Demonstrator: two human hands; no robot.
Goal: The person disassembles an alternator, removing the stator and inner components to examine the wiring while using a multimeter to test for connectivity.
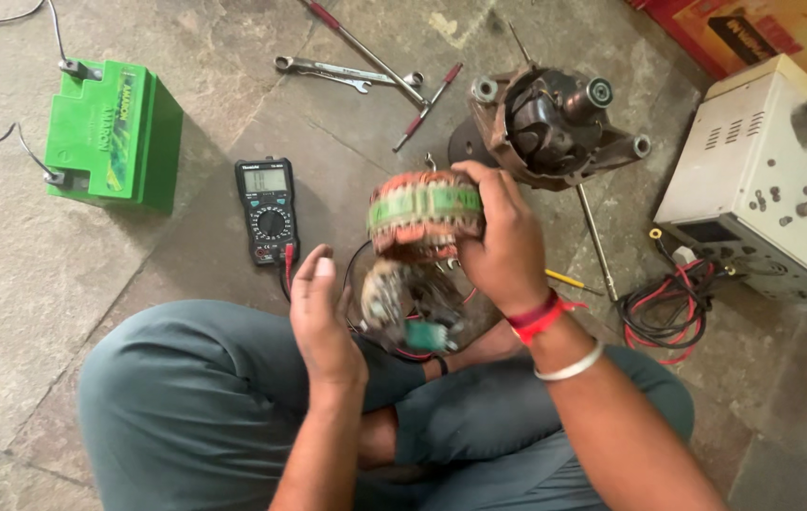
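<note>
Right hand [507, 241] grips stator [424, 213] up over my lap so its wiring hangs visible; left hand [323, 317] open, empty, just beside it; multimeter [267, 208] near.

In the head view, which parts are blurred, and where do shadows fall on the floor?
In the head view, the small part with wires under the copper winding ring is smeared by motion, while the left hand and right hand look fairly sharp; the light is soft, with a shadow right of the green battery; the multimeter shows no glare.
</note>
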